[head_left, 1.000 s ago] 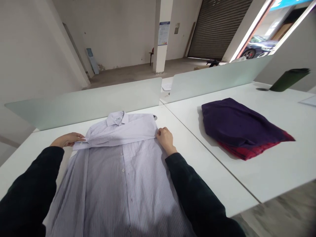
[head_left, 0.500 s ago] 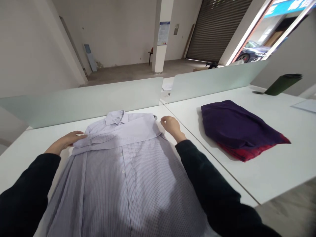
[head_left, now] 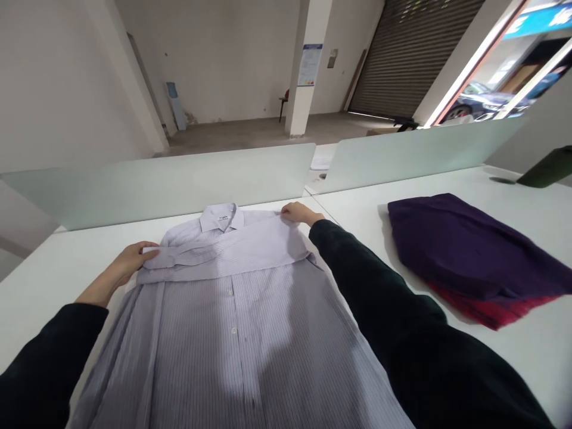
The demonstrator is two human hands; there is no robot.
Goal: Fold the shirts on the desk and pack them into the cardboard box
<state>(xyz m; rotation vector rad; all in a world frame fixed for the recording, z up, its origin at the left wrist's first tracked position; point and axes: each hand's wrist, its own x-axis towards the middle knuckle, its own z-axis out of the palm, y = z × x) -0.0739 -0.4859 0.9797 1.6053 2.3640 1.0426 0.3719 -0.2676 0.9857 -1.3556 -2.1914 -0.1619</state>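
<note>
A pale striped button-up shirt (head_left: pixel 263 322) lies front up on the white table, its collar toward the far edge. One sleeve (head_left: pixel 250 247) is folded straight across the chest. At the left, my left hand (head_left: pixel 129 262) pinches the cuff end of that sleeve, thumb on top. My right hand (head_left: pixel 297 213) is closed on the shirt's shoulder at the upper right, where the folded sleeve begins. The shirt's lower hem runs out of view at the bottom.
Folded purple and red clothes (head_left: pixel 473 250) lie on the table (head_left: pixel 361 208) to the right. Frosted dividers (head_left: pixel 214 182) stand along the far edge. A dark green object (head_left: pixel 547 167) sits at the far right.
My right hand has moved left from beside the shirt onto its shoulder and closed there. My left hand now grips the cuff end. The view has shifted slightly left.
</note>
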